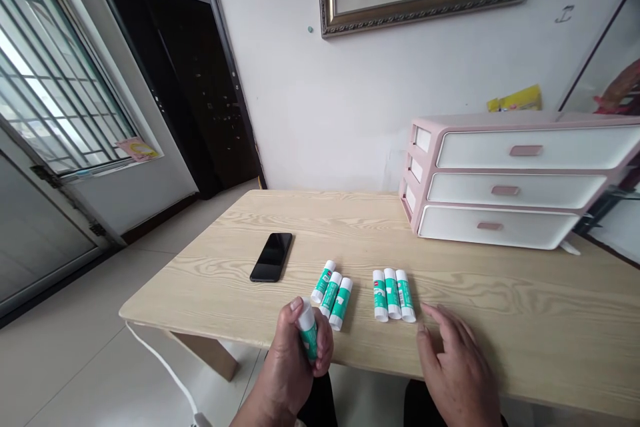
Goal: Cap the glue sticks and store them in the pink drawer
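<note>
My left hand (295, 367) is wrapped round a white and green glue stick (309, 333), held upright-tilted above the table's front edge with the thumb near its white cap. Just beyond it, three similar glue sticks (332, 295) lie side by side on the table. Another three glue sticks (393, 295) lie in a row to their right. My right hand (457, 360) rests over the table beside that right row, fingers apart and nothing in them. Its index fingertip is close to the rightmost stick; whether they touch is hard to tell.
A black phone (271, 257) lies on the wooden table (210, 260) at the left. At the back right stands a pink and white drawer unit (505, 187) with a yellow packet (517, 99) on top. A white cable (165, 360) hangs below the left corner.
</note>
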A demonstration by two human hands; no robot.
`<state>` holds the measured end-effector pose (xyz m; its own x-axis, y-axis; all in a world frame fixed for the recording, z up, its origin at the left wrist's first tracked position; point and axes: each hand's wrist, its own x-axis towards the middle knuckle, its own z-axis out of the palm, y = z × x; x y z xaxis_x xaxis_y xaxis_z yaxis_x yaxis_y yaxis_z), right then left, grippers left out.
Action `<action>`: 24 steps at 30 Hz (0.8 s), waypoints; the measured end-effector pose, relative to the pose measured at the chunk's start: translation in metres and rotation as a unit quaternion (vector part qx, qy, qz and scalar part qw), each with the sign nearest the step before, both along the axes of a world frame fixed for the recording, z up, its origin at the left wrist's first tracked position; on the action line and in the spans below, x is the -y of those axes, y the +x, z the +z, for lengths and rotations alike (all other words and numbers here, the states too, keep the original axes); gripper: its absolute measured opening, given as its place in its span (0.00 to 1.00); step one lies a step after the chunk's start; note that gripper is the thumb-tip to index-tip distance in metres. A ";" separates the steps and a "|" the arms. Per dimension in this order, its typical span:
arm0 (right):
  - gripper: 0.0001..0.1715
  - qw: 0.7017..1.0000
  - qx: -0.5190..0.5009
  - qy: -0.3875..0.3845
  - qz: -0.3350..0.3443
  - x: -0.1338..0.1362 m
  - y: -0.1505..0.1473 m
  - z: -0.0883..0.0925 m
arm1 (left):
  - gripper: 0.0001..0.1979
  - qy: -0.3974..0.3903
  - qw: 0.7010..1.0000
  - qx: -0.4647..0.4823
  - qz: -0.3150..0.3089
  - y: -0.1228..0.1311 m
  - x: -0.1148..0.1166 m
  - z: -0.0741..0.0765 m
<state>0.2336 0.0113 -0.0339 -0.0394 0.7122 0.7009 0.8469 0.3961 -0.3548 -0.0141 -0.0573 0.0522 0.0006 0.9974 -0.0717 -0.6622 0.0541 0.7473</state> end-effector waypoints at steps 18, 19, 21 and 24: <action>0.19 1.000 0.009 0.009 0.013 0.000 -0.002 0.001 | 0.23 -0.021 0.998 0.034 -0.038 0.001 0.002 -0.001; 0.19 1.000 0.010 0.009 0.013 0.000 -0.001 0.001 | 0.23 -0.020 0.999 0.032 -0.039 0.001 0.002 -0.002; 0.19 1.000 0.011 0.010 0.013 0.000 -0.001 0.001 | 0.24 -0.017 0.999 0.027 -0.038 0.002 0.004 -0.003; 0.19 1.000 0.013 0.014 0.014 0.001 0.000 0.000 | 0.24 -0.012 0.999 0.023 -0.031 0.002 0.005 -0.004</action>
